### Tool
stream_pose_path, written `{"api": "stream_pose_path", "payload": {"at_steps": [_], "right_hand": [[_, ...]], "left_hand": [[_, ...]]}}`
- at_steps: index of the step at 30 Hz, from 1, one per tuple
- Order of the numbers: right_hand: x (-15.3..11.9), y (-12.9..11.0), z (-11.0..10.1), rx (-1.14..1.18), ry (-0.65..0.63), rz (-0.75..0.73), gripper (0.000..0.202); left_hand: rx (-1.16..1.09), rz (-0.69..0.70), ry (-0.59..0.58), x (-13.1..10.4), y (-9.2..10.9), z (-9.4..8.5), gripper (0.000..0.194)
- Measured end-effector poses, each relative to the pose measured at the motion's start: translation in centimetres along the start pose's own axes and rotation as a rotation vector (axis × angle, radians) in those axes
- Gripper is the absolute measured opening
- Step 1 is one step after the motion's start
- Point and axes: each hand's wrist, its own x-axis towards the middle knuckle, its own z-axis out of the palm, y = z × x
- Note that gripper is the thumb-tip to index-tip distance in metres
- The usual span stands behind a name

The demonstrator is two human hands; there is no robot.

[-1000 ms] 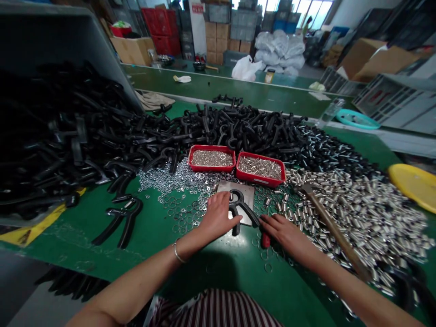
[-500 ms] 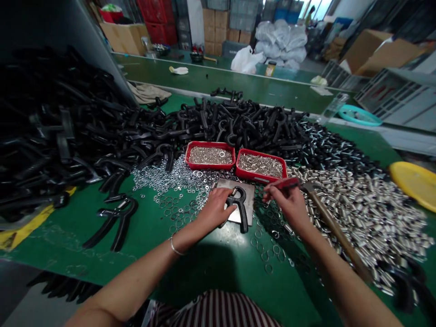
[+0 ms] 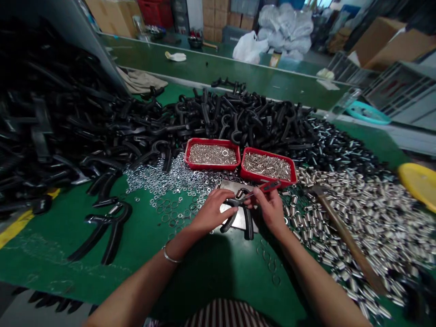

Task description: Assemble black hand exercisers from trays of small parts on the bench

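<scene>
My left hand (image 3: 214, 210) grips a black spring clamp (image 3: 249, 222), its fingers and thumb closed near the joint. The clamp lies on a small metal plate (image 3: 226, 185), handles toward me. A short spring (image 3: 239, 194) shows at its jaws. My right hand (image 3: 271, 210) is closed round a red-handled tool (image 3: 270, 185), probably a screwdriver, whose thin metal shaft points left to the clamp's joint. The tip's contact is too small to make out. At left, another black clamp with a spring (image 3: 114, 231) lies on the green table.
Two red trays of small metal pins (image 3: 213, 154) (image 3: 267, 165) stand behind the plate. Black clamp parts (image 3: 136, 122) are heaped at left and back. Washers and rings (image 3: 170, 181) lie scattered. A hammer (image 3: 347, 236) rests on the springs (image 3: 384, 218) at right.
My right hand has moved left with the red-handled tool, bringing its shaft to the clamp's joint. My left hand stays on the clamp. The view has shifted slightly.
</scene>
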Motion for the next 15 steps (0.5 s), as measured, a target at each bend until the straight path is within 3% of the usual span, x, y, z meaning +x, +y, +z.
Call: {"api": "stream_pose_path", "payload": {"at_steps": [6, 12, 15], "right_hand": [[-0.4, 0.1, 0.1, -0.104, 0.007, -0.014, 0.027], [-0.4, -1.8, 0.5, -0.801, -0.172, -0.287, 0.019], [0.7, -3.2, 1.0, -0.881, -0.263, -0.304, 0.017]], "left_hand": [[0.028, 0.016, -0.012, 0.0, -0.1, -0.1, 0.032], [0.063, 0.029, -0.057, -0.2, 0.4, -0.4, 0.05], [0.057, 0.017, -0.065, -0.3, 0.5, -0.4, 0.047]]}}
